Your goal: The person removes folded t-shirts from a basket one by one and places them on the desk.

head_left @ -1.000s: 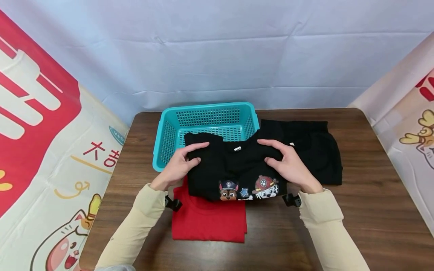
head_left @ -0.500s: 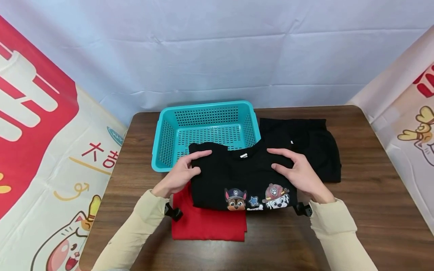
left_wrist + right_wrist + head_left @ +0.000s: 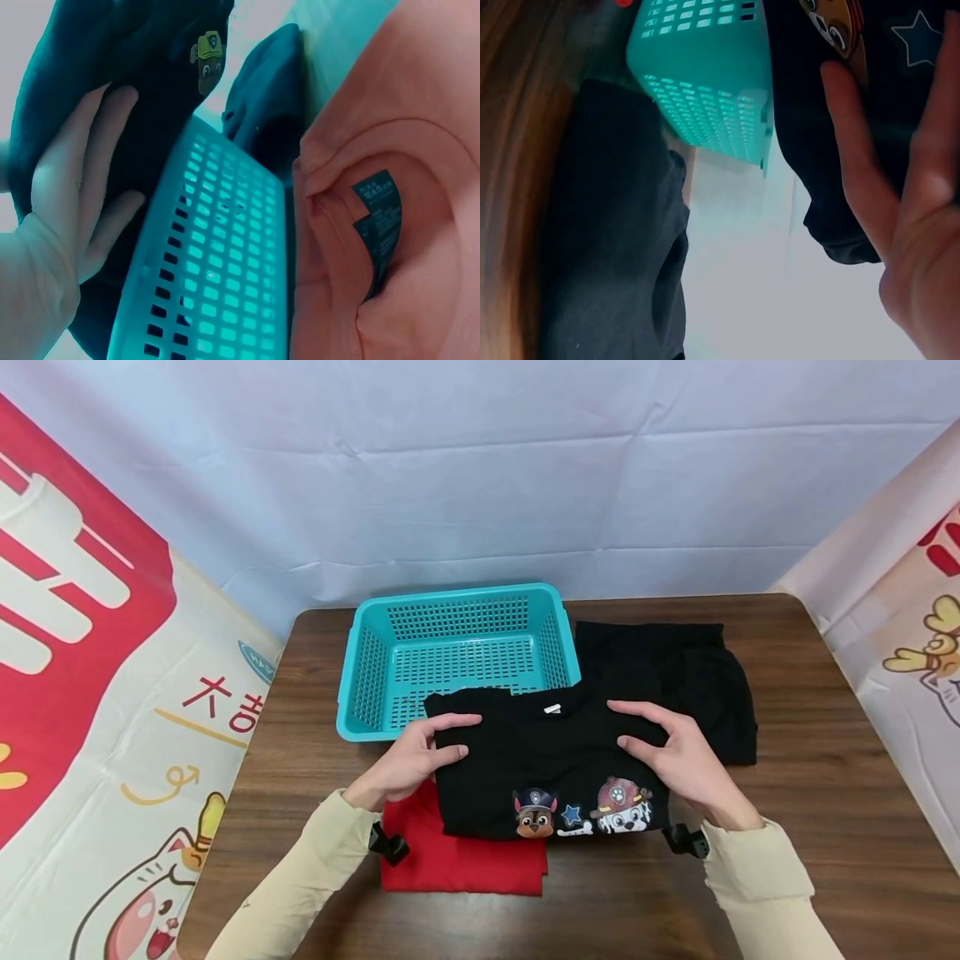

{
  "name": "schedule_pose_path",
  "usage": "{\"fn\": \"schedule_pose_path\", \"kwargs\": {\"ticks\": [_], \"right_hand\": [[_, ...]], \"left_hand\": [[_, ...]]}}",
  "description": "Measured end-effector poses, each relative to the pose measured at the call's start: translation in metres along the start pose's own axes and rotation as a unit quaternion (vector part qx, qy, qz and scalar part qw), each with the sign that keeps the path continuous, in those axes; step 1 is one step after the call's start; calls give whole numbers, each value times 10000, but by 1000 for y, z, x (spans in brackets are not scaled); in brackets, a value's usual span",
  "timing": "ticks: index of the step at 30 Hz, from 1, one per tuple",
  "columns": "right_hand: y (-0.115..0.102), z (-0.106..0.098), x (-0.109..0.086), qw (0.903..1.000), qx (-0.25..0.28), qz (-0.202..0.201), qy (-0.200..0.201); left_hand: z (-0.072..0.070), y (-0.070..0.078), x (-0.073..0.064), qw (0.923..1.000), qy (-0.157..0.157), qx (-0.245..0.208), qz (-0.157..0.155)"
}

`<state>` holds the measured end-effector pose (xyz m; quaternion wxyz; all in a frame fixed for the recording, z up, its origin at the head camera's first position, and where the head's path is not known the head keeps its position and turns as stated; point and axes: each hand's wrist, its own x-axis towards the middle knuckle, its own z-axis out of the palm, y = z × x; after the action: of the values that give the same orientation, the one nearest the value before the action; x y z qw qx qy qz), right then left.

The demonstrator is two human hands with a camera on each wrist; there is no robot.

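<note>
A folded black T-shirt [image 3: 555, 752] with cartoon dog prints is held up flat between both hands. My left hand [image 3: 408, 763] grips its left side, with thumb and index finger on top and the other fingers underneath. At the right side my right hand [image 3: 688, 767] holds it the same way. Several fingers [image 3: 112, 142] show against the underside in the left wrist view. Below the T-shirt, partly hidden by it, lies a folded red garment [image 3: 465, 867] with a neck label [image 3: 379, 217]. The T-shirt overlaps the near right corner of the turquoise basket [image 3: 457, 598] in the head view.
Another folded black garment [image 3: 705, 693] lies at the back right of the wooden table [image 3: 810, 760], beside the basket. A pale cloth [image 3: 480, 468] hangs behind the table. Printed banners [image 3: 97, 710] stand at both sides.
Both hands have carried the black T-shirt toward me and to the right, uncovering more of the basket. The red garment, the other black garment and the basket stay in place.
</note>
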<state>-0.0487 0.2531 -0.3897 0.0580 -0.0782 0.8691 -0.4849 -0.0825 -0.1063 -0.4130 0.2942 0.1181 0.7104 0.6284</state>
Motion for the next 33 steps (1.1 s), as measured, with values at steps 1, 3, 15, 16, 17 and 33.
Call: {"fn": "schedule_pose_path", "kwargs": {"ticks": [1,3,15,16,17,33], "right_hand": [[1,-1,-1,10000,6,1,-17],[3,-3,-3,9999,75,45,-79],[18,-17,-24,9974,621,197,-304],[19,-18,-26,9972,645,198,-316],[21,-18,-28,9973,631,204,-311],[38,-28,-51,9989,-401,-91,205]], "left_hand": [[0,0,0,9999,-10,130,3],[1,1,-1,9995,-51,303,46],[13,-2,-2,9965,-749,-213,302],[15,-3,-2,9968,-737,-210,246],[17,-4,-2,9970,-721,-237,172],[50,-11,1,9907,-941,-866,-466]]}}
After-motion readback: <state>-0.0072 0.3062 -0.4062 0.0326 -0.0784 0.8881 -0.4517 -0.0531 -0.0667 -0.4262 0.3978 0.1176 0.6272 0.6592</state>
